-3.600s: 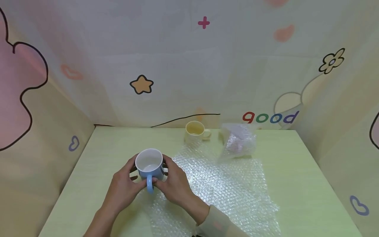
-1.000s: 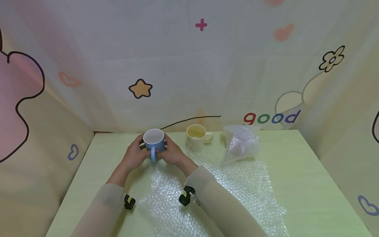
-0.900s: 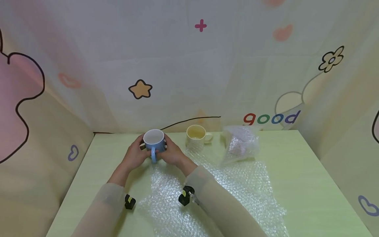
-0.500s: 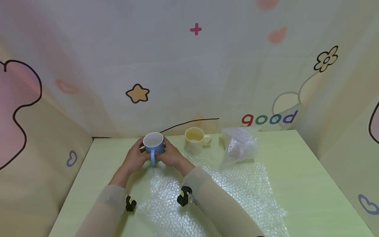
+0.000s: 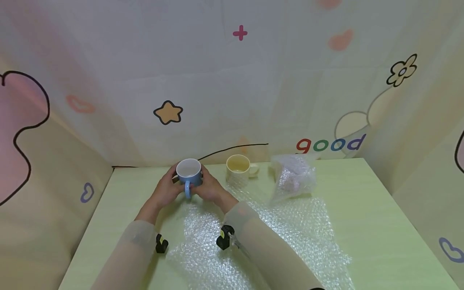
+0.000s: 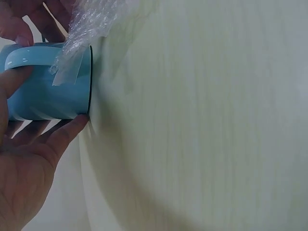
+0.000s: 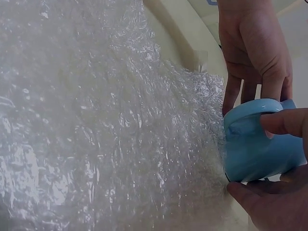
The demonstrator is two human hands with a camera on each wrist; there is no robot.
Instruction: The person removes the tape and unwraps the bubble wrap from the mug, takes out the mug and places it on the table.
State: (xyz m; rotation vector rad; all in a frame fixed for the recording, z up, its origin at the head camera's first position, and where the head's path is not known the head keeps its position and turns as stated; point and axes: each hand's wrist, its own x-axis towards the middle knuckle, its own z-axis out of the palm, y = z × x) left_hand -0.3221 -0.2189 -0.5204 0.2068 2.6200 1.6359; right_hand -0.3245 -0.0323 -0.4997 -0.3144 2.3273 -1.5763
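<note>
A light blue mug (image 5: pixel 193 179) with a white inside stands upright near the back of the table, its handle facing the person. The left hand (image 5: pixel 166 191) grips its left side and the right hand (image 5: pixel 211 188) its right side, both thumbs beside the handle. In the left wrist view, fingertips reach down to the base of the blue mug (image 6: pixel 43 98), right at the table surface. A corner of bubble wrap (image 6: pixel 98 21) overlaps the mug there. The right wrist view shows both hands around the mug (image 7: pixel 260 154), with the bubble wrap's edge against it.
The large bubble wrap sheet (image 5: pixel 297 237) lies flat across the middle of the table (image 5: pixel 377 225), partly under the right forearm. At the back, a yellow mug (image 5: pixel 237 173) stands right of the blue one. Farther right sits a bubble-wrapped bundle (image 5: pixel 294 177). A patterned cloth (image 5: pixel 203 88) hangs behind.
Since the earliest frame, both hands have carried the blue mug away from the person toward the back edge. During the last second the mug and hands have stayed almost still; the view shifted slightly.
</note>
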